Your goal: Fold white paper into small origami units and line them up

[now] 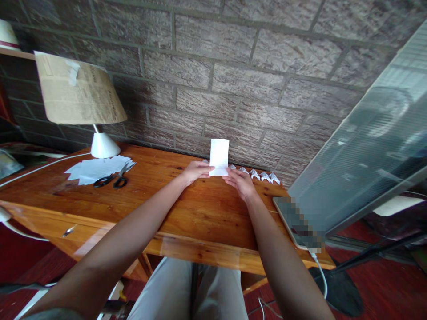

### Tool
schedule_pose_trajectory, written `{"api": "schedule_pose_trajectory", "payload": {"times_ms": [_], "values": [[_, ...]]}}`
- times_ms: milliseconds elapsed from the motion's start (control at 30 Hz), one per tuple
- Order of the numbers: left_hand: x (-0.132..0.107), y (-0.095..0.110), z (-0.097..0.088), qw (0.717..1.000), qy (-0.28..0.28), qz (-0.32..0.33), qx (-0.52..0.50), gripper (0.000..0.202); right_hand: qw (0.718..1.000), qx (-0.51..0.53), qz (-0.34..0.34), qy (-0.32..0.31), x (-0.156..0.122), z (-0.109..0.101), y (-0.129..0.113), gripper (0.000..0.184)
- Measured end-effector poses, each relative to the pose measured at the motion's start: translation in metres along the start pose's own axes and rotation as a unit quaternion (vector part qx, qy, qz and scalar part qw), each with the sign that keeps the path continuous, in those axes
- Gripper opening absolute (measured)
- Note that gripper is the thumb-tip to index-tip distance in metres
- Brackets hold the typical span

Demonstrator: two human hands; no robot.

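Over a wooden desk (203, 211), you hold a slip of white paper (219, 153) between your two hands, well forward of your lap and in front of a brick wall (247, 84). Your left hand (196, 172) pinches its lower left corner, while your right hand (243, 183) grips the lower right edge; the two are slightly apart, and with both touching the paper, neither is nearer. The slip rises from your fingertips, its long axis close to upright, its free end pointing up toward the bricks and its short lower edge running from hand to hand. Beyond your right hand, folded white paper shapes (265, 177) line the back of the desk. To your left, black-handled scissors (120, 182) lie on loose sheets (95, 168) beside a lamp (104, 146).
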State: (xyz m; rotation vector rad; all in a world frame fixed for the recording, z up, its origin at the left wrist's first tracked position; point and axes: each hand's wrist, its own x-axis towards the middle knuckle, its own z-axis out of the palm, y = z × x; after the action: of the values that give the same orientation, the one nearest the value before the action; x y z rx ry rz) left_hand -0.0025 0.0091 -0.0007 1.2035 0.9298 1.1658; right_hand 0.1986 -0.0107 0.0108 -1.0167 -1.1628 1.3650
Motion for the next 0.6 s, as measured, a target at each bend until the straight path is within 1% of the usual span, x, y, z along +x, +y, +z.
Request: {"api": "schedule_pose_trajectory", "payload": {"times_ms": [267,600], "values": [[0.0041,-0.002,-0.0039,1.0,-0.014,0.006,-0.008,0.042,1.0,-0.008,-0.003,-0.001,-0.001,0.0003,-0.002,0.011],[0.0015,0.0029,-0.003,1.0,-0.01,0.013,-0.013,0.046,1.0,-0.013,-0.012,-0.002,-0.0018,0.001,-0.0027,0.013]]}}
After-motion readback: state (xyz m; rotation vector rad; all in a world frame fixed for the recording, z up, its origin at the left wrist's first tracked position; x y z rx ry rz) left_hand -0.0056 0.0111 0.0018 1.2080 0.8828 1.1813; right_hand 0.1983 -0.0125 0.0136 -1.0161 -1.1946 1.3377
